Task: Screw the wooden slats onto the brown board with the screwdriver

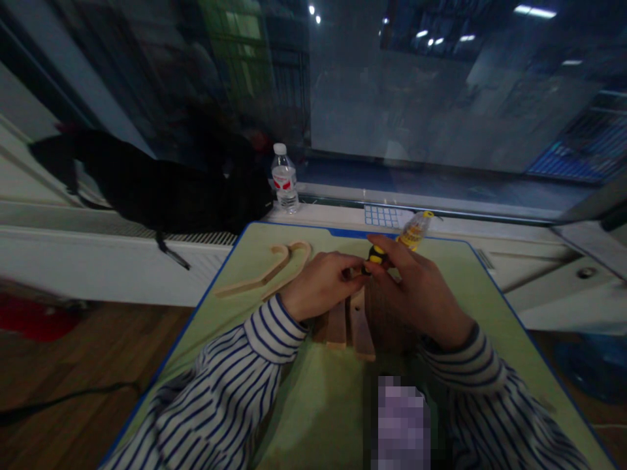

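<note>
Gripping a small black-and-yellow screwdriver (376, 256) in the right hand (416, 294), fingers wrapped shut around the handle and forefinger lying along its top. Holding it at the middle of the scene, just above some wooden slats (345, 326) lying flat on a green mat (318, 405). Pinching the left hand (321, 286) closed at the tool's left end, fingertips touching it (impossible to tell whether clamping the tip itself or some tiny part there). Working with two curved wooden pieces (267, 271) lying to the left on the mat, a yellow packet (415, 232) lying just beyond the right hand at the far edge, a water bottle (285, 179) standing farther off on the white ledge (98, 241), and a black bag (161, 189) sprawling to the left of the bottle.
</note>
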`<move>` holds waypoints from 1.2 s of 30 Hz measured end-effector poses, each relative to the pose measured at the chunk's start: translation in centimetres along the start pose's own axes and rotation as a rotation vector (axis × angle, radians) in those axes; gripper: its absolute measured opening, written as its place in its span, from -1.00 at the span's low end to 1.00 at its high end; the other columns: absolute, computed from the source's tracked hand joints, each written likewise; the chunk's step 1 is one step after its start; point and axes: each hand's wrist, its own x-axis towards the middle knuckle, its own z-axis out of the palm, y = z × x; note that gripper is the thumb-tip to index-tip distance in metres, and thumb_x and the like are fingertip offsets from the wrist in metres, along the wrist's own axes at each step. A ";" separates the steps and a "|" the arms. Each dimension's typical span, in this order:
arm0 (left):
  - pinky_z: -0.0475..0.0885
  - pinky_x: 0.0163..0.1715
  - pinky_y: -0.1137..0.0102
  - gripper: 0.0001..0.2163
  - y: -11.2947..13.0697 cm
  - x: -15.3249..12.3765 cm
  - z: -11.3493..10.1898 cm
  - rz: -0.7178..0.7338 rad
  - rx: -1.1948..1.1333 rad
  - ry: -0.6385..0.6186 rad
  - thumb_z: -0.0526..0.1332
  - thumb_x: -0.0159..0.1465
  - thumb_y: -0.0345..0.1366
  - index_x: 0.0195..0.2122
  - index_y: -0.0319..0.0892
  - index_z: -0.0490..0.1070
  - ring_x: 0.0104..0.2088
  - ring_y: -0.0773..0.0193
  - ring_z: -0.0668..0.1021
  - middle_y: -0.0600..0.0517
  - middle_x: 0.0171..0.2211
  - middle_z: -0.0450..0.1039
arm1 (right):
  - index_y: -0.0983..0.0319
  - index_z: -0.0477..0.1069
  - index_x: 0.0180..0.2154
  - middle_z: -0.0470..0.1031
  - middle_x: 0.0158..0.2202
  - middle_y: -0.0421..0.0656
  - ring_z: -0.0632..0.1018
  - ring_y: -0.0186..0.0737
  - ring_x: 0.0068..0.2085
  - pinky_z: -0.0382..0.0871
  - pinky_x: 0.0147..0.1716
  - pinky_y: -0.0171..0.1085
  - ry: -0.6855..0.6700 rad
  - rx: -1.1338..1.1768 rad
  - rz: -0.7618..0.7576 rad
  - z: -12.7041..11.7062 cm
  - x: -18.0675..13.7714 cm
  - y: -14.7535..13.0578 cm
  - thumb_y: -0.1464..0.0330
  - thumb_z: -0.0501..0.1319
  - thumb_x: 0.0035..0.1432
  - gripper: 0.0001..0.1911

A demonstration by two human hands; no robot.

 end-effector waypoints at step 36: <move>0.27 -0.43 0.50 -0.81 -0.2 0.0 0.0 0.006 0.001 0.008 0.13 0.22 -0.31 -0.21 -0.14 0.50 -0.43 0.35 0.46 0.08 -0.43 0.48 | 0.25 0.20 0.12 0.50 -0.16 -0.03 0.53 -0.11 -0.21 0.43 -0.23 -0.13 0.004 -0.011 -0.012 0.1 -0.1 0.0 0.31 0.07 0.25 -0.58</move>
